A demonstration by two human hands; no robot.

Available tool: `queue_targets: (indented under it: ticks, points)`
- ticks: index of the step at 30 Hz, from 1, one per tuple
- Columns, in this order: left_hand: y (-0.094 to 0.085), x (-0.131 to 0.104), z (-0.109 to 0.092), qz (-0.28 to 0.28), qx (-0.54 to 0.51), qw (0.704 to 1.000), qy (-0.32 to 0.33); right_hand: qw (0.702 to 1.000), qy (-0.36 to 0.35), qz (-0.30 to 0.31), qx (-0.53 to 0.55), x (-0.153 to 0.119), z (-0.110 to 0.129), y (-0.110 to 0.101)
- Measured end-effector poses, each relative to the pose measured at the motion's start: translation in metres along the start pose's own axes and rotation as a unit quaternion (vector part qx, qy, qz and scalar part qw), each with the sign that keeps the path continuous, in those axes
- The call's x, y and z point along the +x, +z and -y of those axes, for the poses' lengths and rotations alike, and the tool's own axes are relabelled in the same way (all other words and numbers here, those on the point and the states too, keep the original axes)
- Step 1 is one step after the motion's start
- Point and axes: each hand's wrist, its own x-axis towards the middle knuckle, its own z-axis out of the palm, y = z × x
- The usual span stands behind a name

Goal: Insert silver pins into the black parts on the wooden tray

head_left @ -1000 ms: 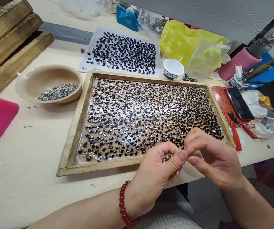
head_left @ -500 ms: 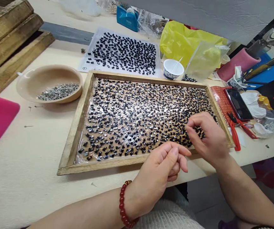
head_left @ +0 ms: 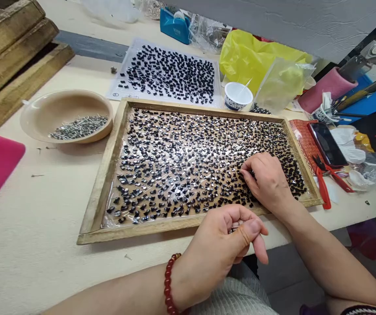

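A wooden frame tray [head_left: 109, 179] lies in front of me, its plastic-covered bottom spread with many small black pieces [head_left: 175, 175], some with shiny round tops. Near the tray's front edge my left hand [head_left: 224, 245] is curled closed around a few thin metal pins [head_left: 234, 229], which show between thumb and fingers. Over the right part of the tray, my right hand [head_left: 268, 181] is closed with thumb and forefinger pinched, low among the black pieces. Whatever sits between those fingertips is too small to make out.
A beige bowl [head_left: 43, 100] of metal pins stands left of the tray. Behind it lies a white sheet [head_left: 119, 89] with black pieces, beside a small patterned cup [head_left: 237, 101]. Red-handled pliers [head_left: 324, 188] and a phone [head_left: 327, 144] lie right. Wooden frames [head_left: 20, 83] are stacked left.
My right hand has moved left and down onto the black pieces in the tray. My left hand has turned and loosened slightly, so the pins in it now show.
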Motion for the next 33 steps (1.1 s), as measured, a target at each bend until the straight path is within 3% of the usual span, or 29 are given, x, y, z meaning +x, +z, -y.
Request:
queue_targets:
  ticks: [19,24,26,29,31,33]
  points:
    - [-0.002,-0.001,-0.001,-0.013,0.040,0.998,0.047,1.000,-0.005,-0.011,0.014,-0.002,-0.001,-0.002]
    - [-0.001,0.000,-0.003,-0.024,0.053,0.997,0.045,0.995,-0.005,-0.040,0.094,-0.005,-0.001,-0.011]
    - [-0.001,0.000,-0.004,-0.026,0.060,0.997,0.041,0.980,-0.010,-0.046,0.193,-0.009,0.004,-0.022]
    - [-0.002,-0.001,-0.005,-0.032,0.066,0.997,0.038,0.929,-0.034,0.004,0.369,-0.018,0.015,-0.042]
    - [-0.003,-0.001,-0.005,-0.029,0.059,0.997,0.039,0.903,-0.053,0.058,0.422,-0.025,0.021,-0.053]
    - [-0.004,-0.001,-0.005,-0.028,0.047,0.998,0.040,0.901,-0.062,0.100,0.418,-0.032,0.024,-0.061]
